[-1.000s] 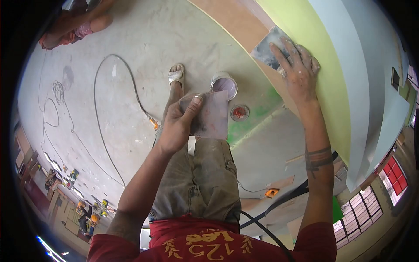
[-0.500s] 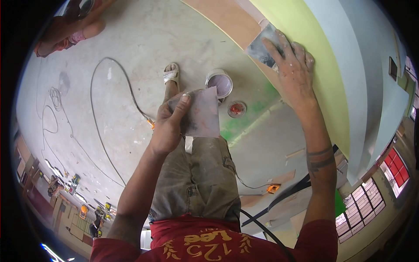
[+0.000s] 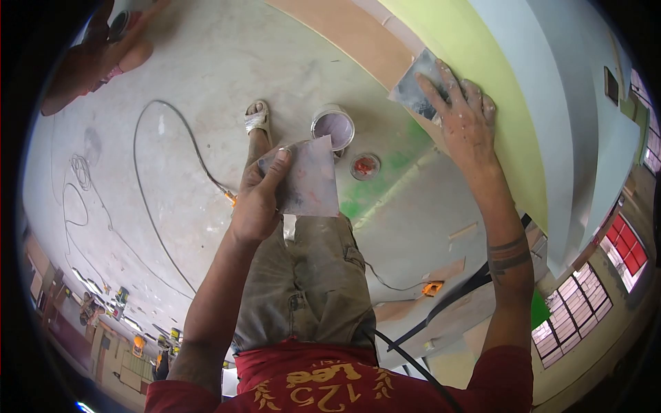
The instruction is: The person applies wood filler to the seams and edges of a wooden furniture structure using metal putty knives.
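A smeared, square flat plate (image 3: 310, 180) is pinched at its left edge by my left hand (image 3: 258, 199), thumb on top. My right hand (image 3: 468, 120) presses a second grey flat plate (image 3: 418, 84) against the curved panel, over the border of its brown strip (image 3: 365, 47) and yellow-green strip (image 3: 513, 103). The fingers of my right hand are spread over that plate and specked with pale material. Just beyond the left plate stands an open can (image 3: 333, 128) of pale purple-grey paste. A small round lid (image 3: 365, 166) with red material lies beside it.
A grey hose (image 3: 138, 151) with an orange end curves over the floor at the left. An orange tool (image 3: 432, 288) with a cord lies at the lower right. Another person's arm (image 3: 82, 72) shows at the upper left. Pale blue curved panels (image 3: 585, 117) rise at the right.
My right hand and its plate have shifted slightly down along the panel. The can, lid and floor items appear a little further left as the view shifts.
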Available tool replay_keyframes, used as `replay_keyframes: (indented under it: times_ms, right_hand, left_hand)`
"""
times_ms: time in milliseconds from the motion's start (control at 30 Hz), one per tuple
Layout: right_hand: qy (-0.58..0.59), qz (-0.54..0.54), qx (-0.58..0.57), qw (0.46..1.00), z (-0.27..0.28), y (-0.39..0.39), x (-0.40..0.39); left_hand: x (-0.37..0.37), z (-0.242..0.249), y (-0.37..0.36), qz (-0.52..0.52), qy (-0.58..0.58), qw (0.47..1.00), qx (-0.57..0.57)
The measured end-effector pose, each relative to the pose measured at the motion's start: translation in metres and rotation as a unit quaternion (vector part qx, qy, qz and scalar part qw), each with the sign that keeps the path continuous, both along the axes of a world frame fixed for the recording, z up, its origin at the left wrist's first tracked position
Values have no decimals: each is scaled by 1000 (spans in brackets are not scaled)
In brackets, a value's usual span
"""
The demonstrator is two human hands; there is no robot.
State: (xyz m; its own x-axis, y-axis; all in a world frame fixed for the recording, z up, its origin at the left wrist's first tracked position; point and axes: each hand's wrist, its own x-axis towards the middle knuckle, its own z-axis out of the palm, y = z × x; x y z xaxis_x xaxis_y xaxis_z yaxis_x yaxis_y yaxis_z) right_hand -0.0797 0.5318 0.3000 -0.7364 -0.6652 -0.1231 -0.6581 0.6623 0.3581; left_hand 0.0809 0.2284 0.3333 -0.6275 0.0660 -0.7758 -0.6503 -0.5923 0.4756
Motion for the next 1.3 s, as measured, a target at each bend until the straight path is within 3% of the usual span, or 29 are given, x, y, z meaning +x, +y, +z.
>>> replay_keyframes:
  times_ms: [167,267,533,633,833,933,967,1100,1167,1300]
  right_hand:
    - [-28,-23,-1,999,-5,19,9]
    - [-57,-48,4,997,-43,19,5]
    - [-77,-65,44,994,-31,37,18]
    - [-86,-73,23,993,-37,40,21]
    - [-108,-106,37,988,-50,55,34]
    - [-180,-160,-5,971,-30,60,59]
    - [-185,-157,-76,967,-22,64,76]
    - [-225,-85,-323,915,3,103,137]
    - [-218,-18,-335,916,4,124,155]
    - [-147,57,-298,942,-8,172,179]
  left_hand:
    - [1,-26,7,12,-30,996,80]
    - [-13,-80,5,17,-52,993,106]
    - [-31,-91,2,-40,-106,979,168]
    - [-39,-104,-6,-74,-76,974,198]
    - [-35,-166,24,18,-144,952,268]
    - [-27,-212,70,45,-153,932,326]
    - [-19,-219,90,57,-140,925,349]
    - [-7,-198,188,75,-53,889,450]
    - [0,-178,225,77,-3,884,462]
    - [28,-120,271,122,75,954,262]
